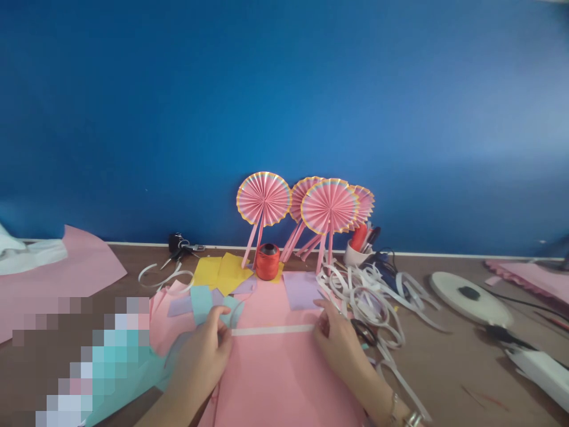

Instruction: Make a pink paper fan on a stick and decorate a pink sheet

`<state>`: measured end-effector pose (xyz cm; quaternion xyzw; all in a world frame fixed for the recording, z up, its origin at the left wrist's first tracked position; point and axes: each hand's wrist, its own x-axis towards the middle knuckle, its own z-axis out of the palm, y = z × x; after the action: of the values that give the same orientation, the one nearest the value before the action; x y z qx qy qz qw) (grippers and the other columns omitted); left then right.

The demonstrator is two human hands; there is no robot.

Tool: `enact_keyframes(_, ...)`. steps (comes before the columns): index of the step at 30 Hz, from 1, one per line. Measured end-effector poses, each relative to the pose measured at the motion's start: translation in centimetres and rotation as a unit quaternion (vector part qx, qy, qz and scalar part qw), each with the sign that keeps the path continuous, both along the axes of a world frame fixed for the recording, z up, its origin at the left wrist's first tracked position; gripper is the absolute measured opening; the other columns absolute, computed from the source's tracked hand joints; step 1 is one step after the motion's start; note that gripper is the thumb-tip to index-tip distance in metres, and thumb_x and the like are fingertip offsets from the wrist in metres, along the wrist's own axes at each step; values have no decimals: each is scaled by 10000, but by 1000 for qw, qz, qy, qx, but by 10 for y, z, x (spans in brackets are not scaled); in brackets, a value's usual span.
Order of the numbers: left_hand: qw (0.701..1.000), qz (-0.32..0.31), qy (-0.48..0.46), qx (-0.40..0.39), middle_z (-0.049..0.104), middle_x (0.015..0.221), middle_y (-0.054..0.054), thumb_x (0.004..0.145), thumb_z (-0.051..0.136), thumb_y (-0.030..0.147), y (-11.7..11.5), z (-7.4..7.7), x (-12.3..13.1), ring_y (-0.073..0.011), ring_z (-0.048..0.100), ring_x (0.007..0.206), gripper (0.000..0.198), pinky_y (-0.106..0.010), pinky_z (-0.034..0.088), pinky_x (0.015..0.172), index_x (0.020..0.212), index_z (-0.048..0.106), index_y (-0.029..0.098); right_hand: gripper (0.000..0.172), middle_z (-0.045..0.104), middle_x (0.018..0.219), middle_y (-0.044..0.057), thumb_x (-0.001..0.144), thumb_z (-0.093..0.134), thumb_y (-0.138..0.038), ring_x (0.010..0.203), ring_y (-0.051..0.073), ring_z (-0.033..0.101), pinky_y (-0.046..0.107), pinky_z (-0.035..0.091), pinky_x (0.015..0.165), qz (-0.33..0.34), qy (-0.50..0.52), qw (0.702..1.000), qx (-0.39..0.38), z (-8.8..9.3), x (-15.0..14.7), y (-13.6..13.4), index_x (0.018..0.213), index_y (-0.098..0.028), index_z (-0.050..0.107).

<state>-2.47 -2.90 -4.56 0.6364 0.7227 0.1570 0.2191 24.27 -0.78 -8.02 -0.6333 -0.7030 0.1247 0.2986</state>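
A pink paper sheet lies in front of me, with a narrow white strip running straight across its far edge. At the strip's left end is my left hand, fingers curled and thumb against the end. My right hand is at the other end in the same way, its index finger reaching a little farther forward. The strip spans the gap between both hands. Exactly how the fingertips grip it is partly hidden. Beyond it lie more pink paper and a lilac piece.
Pink pleated paper fans lean on the blue wall behind a red thread spool. Curled white strips and scissors lie right. Yellow paper, keys, a pen cup and a round white device are around.
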Motion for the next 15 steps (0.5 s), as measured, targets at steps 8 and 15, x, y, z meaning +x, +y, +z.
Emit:
enact_keyframes(8,1000,-2,14,2,653,855,35,837,398,181,1,1,1,-175,642,791,264,-241,342,610,1086,415,265,467,554,636,3,646,383,-106,596,174,554,274,411,599,0,-10,1000,14,-3,0,3,1092,-110,518)
enact_keyframes(15,1000,-4,22,3,659,878,34,832,403,180,1,0,1,-176,646,809,273,-245,340,623,1091,412,265,468,566,657,14,656,380,-116,632,188,570,288,423,618,-1,-19,1000,8,-2,0,2,1105,-109,510)
